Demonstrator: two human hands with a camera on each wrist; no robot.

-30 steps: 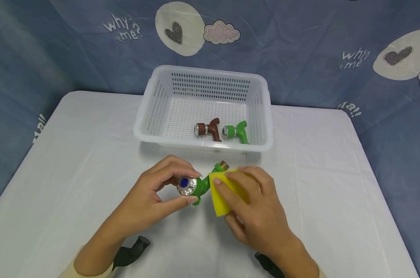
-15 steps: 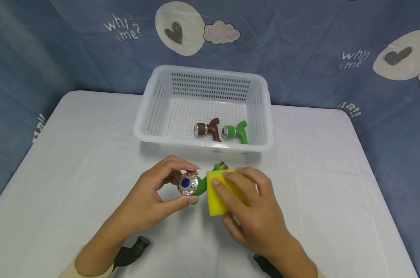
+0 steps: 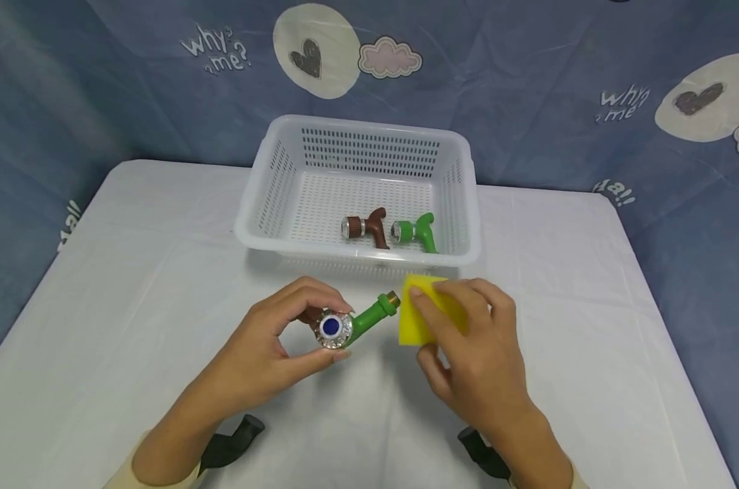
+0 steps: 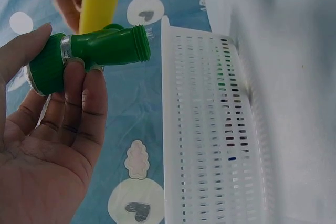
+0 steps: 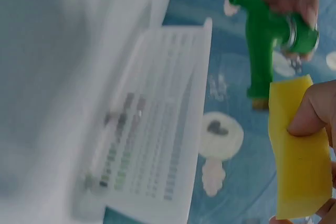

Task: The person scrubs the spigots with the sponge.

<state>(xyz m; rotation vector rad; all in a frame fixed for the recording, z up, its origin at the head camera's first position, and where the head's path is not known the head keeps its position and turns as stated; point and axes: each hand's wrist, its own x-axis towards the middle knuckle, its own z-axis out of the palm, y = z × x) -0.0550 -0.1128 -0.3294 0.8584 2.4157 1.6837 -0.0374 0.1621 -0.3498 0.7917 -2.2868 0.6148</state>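
My left hand (image 3: 284, 333) grips a green tap (image 3: 369, 320) by its knob, which has a silver rim and a blue centre. The tap's brass-threaded end points up and to the right. In the left wrist view the threaded green spout (image 4: 118, 45) faces the basket. My right hand (image 3: 476, 346) pinches a yellow sponge (image 3: 415, 319) between thumb and fingers, just right of the brass end. A narrow gap parts sponge and tap in the head view. In the right wrist view the thumb presses into the sponge's face (image 5: 299, 166).
Behind the hands stands a white perforated basket (image 3: 357, 255). Inside it lie a brown tap (image 3: 375, 227) and another green tap (image 3: 424, 232). A white cloth (image 3: 161, 272) covers the table, and a blue printed curtain (image 3: 528, 88) hangs at the back.
The sponge covered the tap's body before; my right hand has drawn it off to the right and slightly up. The tap's green body now shows, and the left hand has barely moved.
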